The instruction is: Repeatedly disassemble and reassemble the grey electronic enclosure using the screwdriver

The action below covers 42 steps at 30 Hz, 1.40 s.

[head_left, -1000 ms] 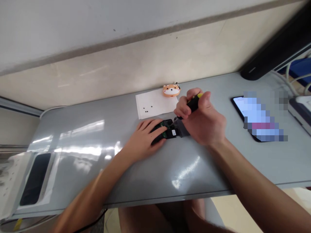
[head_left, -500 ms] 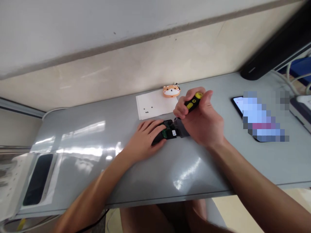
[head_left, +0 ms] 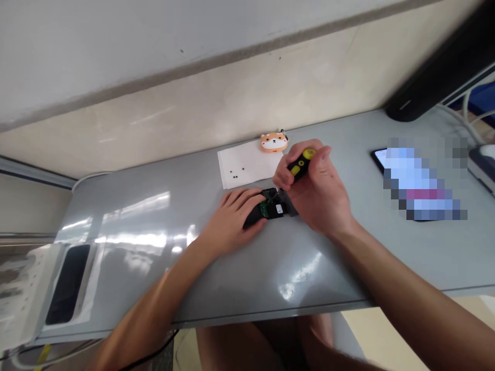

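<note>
My left hand is closed over the left part of a small black electronic device and presses it to the table. Its green circuit board and a white label show beside my fingertips. My right hand grips a black and yellow screwdriver, tilted with its shaft pointing down and left. The thin tip reaches the upper right part of the board; whether it sits in a screw I cannot tell. A dark grey part of the device lies partly hidden under my right hand.
White paper behind the device bears several tiny dark screws and an orange dog-faced case. A lit phone lies at right, a dark phone at left. A black cylinder stands at the back right.
My right hand and the screwdriver have shifted slightly left, and the handle stands a little steeper. My left hand keeps its hold on the device. The view has moved slightly.
</note>
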Available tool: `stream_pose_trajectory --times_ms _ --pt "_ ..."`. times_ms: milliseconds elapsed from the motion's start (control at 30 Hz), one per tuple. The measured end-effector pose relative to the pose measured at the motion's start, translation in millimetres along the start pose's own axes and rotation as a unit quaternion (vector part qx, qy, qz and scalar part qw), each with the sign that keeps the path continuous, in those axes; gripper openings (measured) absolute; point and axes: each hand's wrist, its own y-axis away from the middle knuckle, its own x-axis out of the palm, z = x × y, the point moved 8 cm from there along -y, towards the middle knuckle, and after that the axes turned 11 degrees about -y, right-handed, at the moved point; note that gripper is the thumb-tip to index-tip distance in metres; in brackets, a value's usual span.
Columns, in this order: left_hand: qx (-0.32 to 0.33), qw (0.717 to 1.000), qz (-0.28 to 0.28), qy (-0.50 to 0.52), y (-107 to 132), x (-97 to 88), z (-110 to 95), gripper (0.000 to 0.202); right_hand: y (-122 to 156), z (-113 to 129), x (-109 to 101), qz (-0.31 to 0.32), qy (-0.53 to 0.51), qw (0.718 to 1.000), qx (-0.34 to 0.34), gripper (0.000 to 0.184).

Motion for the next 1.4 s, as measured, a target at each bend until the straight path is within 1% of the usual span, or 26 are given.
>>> stream_pose_trajectory --times_ms 167,467,700,867,1067,1200,1400 --pt "0.002 1.000 0.005 -0.005 0 -0.5 -1 0.037 -1 1 -3 -0.006 -0.007 1.000 -0.020 0.041" --pt "0.011 1.000 -0.001 -0.016 0 0.1 -2 0.033 -2 -3 -7 -0.017 -0.029 0.999 -0.014 0.040" --pt "0.031 0.999 -0.026 -0.023 0 -1.9 -6 0.029 -2 -2 -6 -0.010 -0.032 0.999 -0.022 0.040" --pt "0.027 0.999 -0.019 -0.025 0 -2.2 -5 0.028 -4 -4 -8 -0.012 -0.029 0.999 -0.010 0.042" --pt "0.020 1.000 -0.008 -0.017 -1 -0.8 -3 0.029 -5 -5 -11 -0.017 -0.019 0.999 -0.028 0.040" --pt "0.016 1.000 -0.007 -0.015 0 -0.9 -2 0.029 -4 -7 -9 -0.012 -0.021 1.000 -0.019 0.042" --pt "0.023 1.000 -0.008 -0.014 0 0.0 -4 0.030 -3 -3 -9 -0.009 -0.021 1.000 -0.010 0.042"
